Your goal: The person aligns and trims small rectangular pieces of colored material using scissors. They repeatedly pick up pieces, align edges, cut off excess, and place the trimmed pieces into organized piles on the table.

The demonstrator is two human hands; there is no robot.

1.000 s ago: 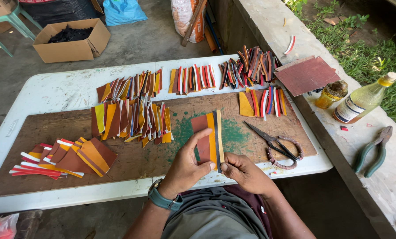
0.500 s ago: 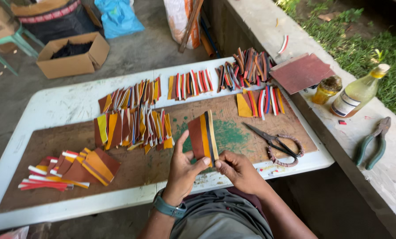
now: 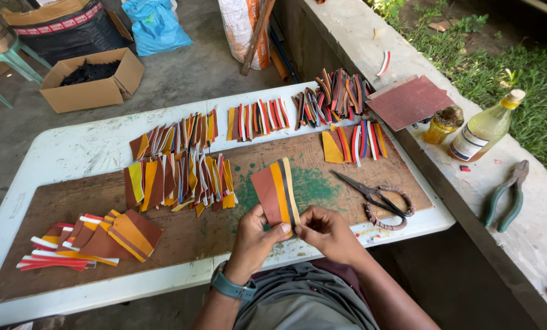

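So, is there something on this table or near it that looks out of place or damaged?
One red and white strip lies alone on the concrete ledge, apart from the sorted piles on the board. A green stain marks the board. Nothing looks spilled or broken.

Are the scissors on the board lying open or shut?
Open. The scissors lie flat on the brown board, right of the right hand, blades spread in a narrow V toward the green stain.

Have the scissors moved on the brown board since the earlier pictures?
No. The scissors lie at the same spot on the brown board, just right of the green stain; only the camera shifted.
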